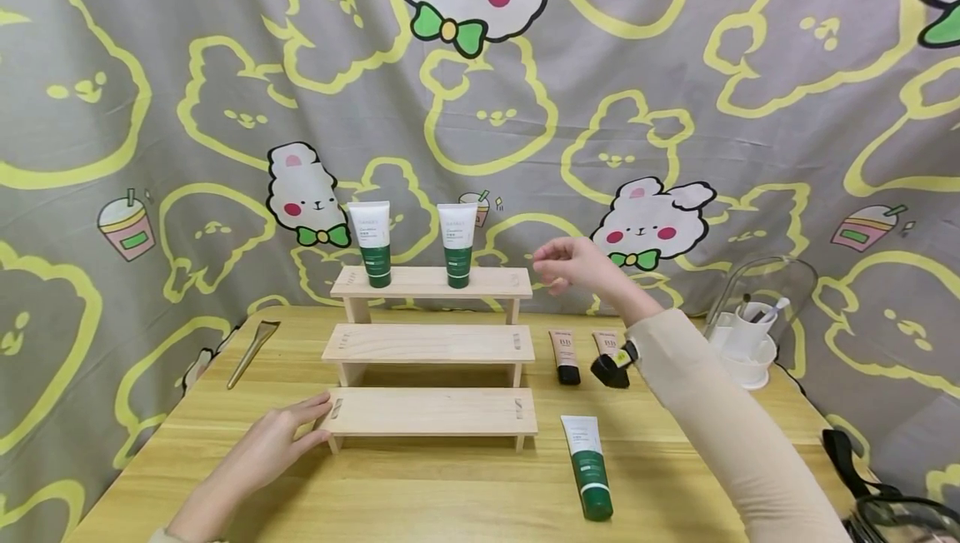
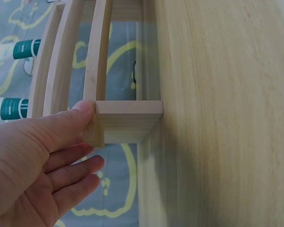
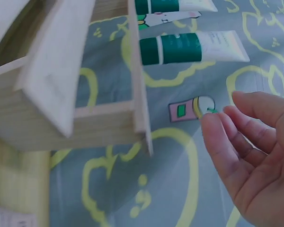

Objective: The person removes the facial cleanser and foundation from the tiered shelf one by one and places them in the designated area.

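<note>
A three-step wooden display stand stands on the table. My left hand holds the left end of its lowest step, the thumb at the front edge and the other fingers loosely bent beside it. Two green-and-white squeeze tubes stand upright on their caps on the top step. My right hand is in the air just right of the top step, holding nothing, its fingers loosely curved. A third green-and-white tube lies on the table at the right front.
Two small pink BB tubes lie right of the stand, one partly behind the wrist camera. A white holder with brushes and a clear cover stands at the back right. A slim metallic tool lies left; a patterned curtain hangs behind.
</note>
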`<state>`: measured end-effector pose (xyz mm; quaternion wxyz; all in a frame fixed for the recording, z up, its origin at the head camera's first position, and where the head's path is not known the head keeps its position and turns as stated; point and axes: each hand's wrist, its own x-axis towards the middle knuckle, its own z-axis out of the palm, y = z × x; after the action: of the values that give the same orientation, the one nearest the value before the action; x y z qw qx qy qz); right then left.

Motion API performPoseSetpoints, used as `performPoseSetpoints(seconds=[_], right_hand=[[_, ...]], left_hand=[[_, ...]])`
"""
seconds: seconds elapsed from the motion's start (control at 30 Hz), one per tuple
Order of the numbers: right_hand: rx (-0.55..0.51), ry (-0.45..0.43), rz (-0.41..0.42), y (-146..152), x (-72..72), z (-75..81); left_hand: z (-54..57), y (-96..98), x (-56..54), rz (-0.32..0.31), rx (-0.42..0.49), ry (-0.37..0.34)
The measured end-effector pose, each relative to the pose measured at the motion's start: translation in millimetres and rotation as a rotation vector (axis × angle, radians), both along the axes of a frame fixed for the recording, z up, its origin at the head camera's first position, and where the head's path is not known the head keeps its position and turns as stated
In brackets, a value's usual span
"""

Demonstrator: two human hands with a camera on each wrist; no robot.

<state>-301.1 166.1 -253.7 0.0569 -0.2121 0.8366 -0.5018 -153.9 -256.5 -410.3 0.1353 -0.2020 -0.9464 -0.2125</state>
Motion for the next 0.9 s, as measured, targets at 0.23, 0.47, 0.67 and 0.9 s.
performPoseSetpoints(seconds=[0.23,0.47,0.67,0.9], right_hand=[[-0.029,0.051,-0.044,-30.5,-15.9,20.1],[-0.081,0.096,-0.053,-58.5,-27.7,30.8],[-0.137,0.114,-0.073,-78.7,-30.2,39.1],[-0.183,0.139,-0.092,-91.3,-28.7,43.5]], left_hand=[[-0.6,-0.2,-0.5,-0.004,0.001,0.006],[-0.4,0.0,0.0,0.001,0.000,0.002],[-0.3,0.2,-0.2,0.002,-0.002,0.004],[0.6,0.5,-0.2,0.006,-0.003,-0.009]])
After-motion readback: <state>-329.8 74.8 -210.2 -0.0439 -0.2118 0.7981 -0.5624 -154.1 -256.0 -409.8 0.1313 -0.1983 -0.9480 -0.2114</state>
